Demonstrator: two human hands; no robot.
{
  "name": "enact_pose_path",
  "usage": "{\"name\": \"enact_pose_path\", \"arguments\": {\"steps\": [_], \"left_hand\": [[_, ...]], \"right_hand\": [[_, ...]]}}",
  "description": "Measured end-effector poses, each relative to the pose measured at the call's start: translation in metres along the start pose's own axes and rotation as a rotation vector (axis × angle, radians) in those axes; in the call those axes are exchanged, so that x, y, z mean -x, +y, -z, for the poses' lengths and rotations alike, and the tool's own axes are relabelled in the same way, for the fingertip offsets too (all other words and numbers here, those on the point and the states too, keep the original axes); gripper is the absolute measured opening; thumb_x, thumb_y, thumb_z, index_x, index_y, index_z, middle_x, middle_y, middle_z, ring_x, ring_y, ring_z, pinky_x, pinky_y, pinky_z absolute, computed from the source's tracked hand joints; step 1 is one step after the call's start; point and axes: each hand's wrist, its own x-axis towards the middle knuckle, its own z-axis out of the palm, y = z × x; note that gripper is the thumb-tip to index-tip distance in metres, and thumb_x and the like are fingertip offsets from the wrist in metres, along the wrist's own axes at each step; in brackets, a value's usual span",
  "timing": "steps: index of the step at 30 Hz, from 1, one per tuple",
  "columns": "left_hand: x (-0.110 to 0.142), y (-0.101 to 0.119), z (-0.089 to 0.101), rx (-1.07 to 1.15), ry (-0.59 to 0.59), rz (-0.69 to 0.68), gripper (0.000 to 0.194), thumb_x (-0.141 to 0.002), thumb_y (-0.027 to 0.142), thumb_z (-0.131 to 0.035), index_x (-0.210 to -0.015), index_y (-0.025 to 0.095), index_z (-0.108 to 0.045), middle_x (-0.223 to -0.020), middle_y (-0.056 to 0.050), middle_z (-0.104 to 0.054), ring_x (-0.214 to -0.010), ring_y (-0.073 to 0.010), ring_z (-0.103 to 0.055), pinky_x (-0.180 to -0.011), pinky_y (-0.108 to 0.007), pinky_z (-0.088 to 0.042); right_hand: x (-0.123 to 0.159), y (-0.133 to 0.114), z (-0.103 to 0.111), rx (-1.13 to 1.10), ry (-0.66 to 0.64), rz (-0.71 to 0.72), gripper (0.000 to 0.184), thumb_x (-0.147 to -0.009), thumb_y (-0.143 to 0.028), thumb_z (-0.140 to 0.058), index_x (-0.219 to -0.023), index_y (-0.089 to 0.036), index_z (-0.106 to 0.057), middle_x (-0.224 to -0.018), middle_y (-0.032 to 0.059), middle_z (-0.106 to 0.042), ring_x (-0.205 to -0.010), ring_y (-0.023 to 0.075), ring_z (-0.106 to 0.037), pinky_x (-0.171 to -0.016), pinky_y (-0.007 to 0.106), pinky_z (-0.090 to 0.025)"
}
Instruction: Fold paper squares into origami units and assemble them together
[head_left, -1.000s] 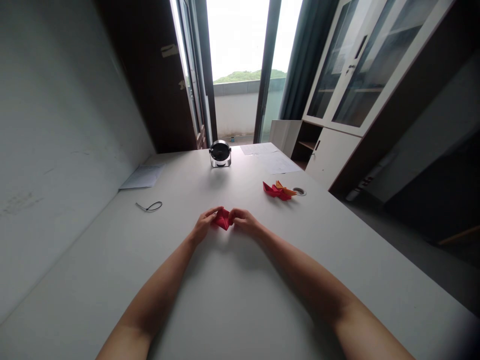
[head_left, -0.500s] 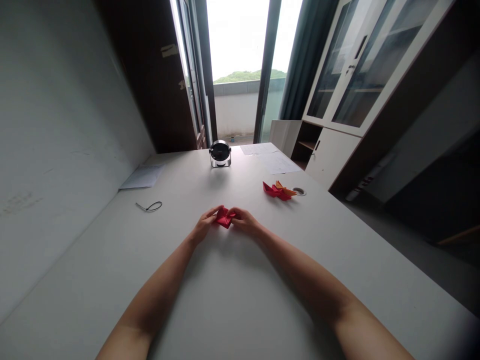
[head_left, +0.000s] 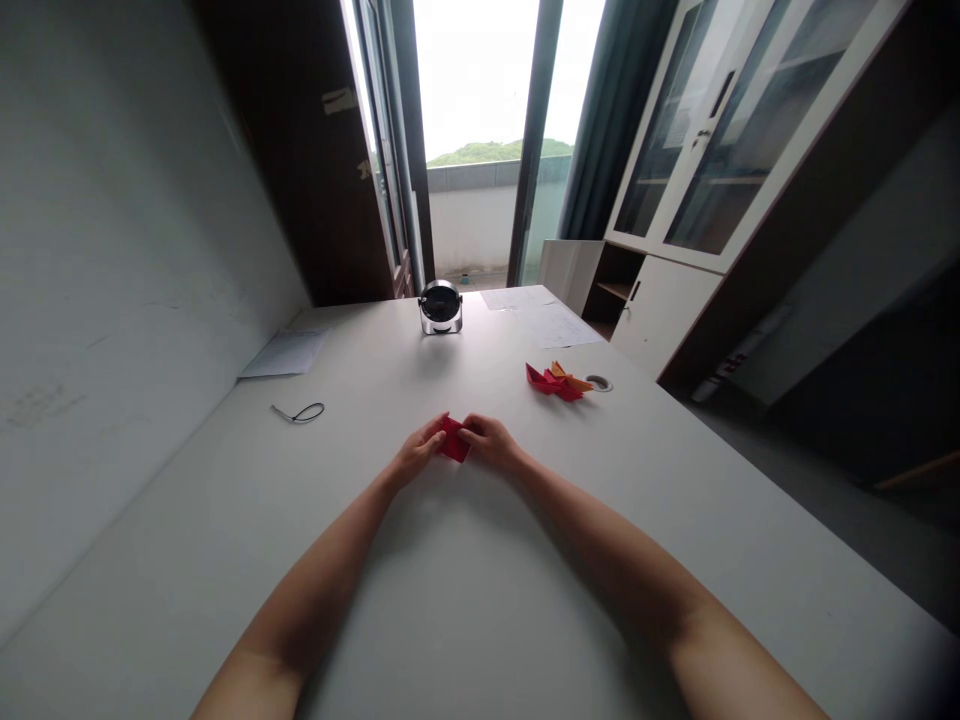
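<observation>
A small folded piece of red paper (head_left: 454, 441) is held between my two hands, just above or on the white table (head_left: 465, 600). My left hand (head_left: 420, 447) grips its left side, with the thumb on the near face. On the other side, my right hand (head_left: 487, 437) pinches the right edge with curled fingers. The paper looks like a flat, roughly square shape tilted to one side. Fingers cover parts of its edges. Farther right lie folded red and orange paper boats (head_left: 556, 381), close together.
Behind the boats sits a roll of tape (head_left: 599, 383). A round black device on a silver stand (head_left: 440, 307) is at the far end. Paper sheets (head_left: 555, 324) lie back right, others (head_left: 285, 353) by the left wall. A black cable tie (head_left: 298, 413) rests on the left.
The red paper has turned from a creased, partly opened shape into a flatter square face. My left hand has shifted slightly right, its thumb now over the paper.
</observation>
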Motion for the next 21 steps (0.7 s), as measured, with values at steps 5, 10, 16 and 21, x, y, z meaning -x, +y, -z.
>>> {"name": "enact_pose_path", "arguments": {"steps": [5,10,16,21], "left_hand": [[-0.0019,-0.0061,-0.0002,-0.065,0.032,-0.022,0.049,-0.090,0.041,-0.062,-0.135,0.022,-0.064,-0.138,-0.007,-0.063,-0.129,-0.0284,-0.055,-0.113,-0.042,-0.039],[-0.0016,-0.0075,-0.0019,-0.053,0.055,0.011,0.058,-0.087,0.041,-0.065,-0.140,0.019,-0.059,-0.101,-0.005,-0.075,-0.088,-0.0205,-0.067,-0.084,-0.032,-0.052],[0.0015,-0.0049,-0.0050,-0.109,0.044,-0.008,0.054,-0.089,0.042,-0.062,-0.138,0.020,-0.058,-0.081,-0.001,-0.070,-0.069,-0.0143,-0.061,-0.066,-0.025,-0.048],[0.0031,-0.0051,-0.0066,-0.178,0.092,0.008,0.034,-0.092,0.043,-0.056,-0.117,0.020,-0.060,-0.074,0.000,-0.067,-0.063,-0.0138,-0.058,-0.060,-0.024,-0.045]], "right_hand": [[0.0020,-0.0048,0.0003,-0.023,-0.011,-0.006,0.040,-0.085,-0.057,-0.065,-0.087,-0.017,-0.064,-0.073,0.0014,-0.063,-0.065,0.0146,-0.053,-0.060,0.026,-0.042],[0.0018,-0.0070,0.0008,-0.030,-0.019,0.023,0.039,-0.086,-0.057,-0.065,-0.086,-0.018,-0.063,-0.072,0.0019,-0.063,-0.064,0.0147,-0.052,-0.059,0.026,-0.041],[0.0024,-0.0094,0.0003,0.036,0.014,0.014,0.040,-0.085,-0.058,-0.065,-0.081,-0.019,-0.061,-0.069,0.0001,-0.061,-0.061,0.0135,-0.050,-0.057,0.025,-0.039],[0.0025,-0.0057,-0.0012,0.088,0.022,0.009,0.037,-0.086,-0.055,-0.064,-0.078,-0.019,-0.059,-0.067,-0.0017,-0.058,-0.060,0.0121,-0.046,-0.055,0.023,-0.037]]}}
